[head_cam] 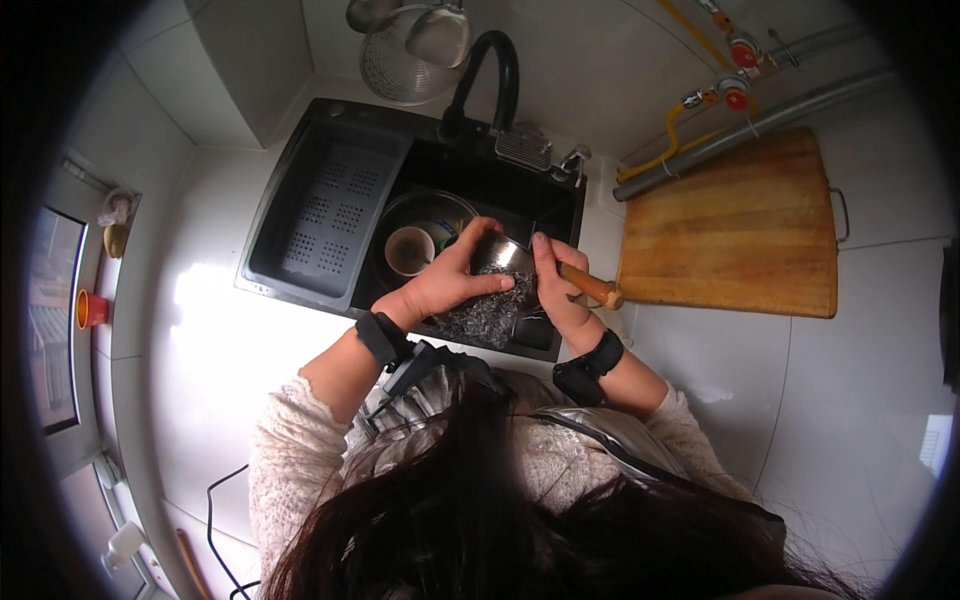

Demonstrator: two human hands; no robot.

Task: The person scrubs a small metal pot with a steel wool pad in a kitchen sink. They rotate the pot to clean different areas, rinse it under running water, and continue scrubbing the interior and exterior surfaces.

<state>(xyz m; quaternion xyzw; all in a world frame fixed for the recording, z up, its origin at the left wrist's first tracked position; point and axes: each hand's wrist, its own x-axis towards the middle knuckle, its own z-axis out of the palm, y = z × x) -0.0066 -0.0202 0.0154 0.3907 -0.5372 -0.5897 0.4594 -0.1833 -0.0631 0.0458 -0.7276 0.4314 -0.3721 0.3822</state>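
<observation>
Over the dark sink (pixel 555 204) I hold a broad metal blade, probably a cleaver (pixel 504 252), with a wooden handle (pixel 589 285). My right hand (pixel 556 279) grips it where the handle meets the blade. At the other end, my left hand (pixel 450 270) holds the blade, its thumb lying across the near side. Splashing water (pixel 491 311) spreads below the blade. To the left of the cleaver, a large round pan or bowl (pixel 382 217) sits in the basin with a pale cup or small bowl (pixel 409 250) inside. My hands hide part of its contents.
A black gooseneck faucet (pixel 510 82) arches behind the basin. On the left, a grey perforated drain tray (pixel 330 202) covers part of the sink. A wooden cutting board (pixel 727 232) stands at the right, near yellow gas hoses (pixel 671 135). A strainer (pixel 382 64) hangs above.
</observation>
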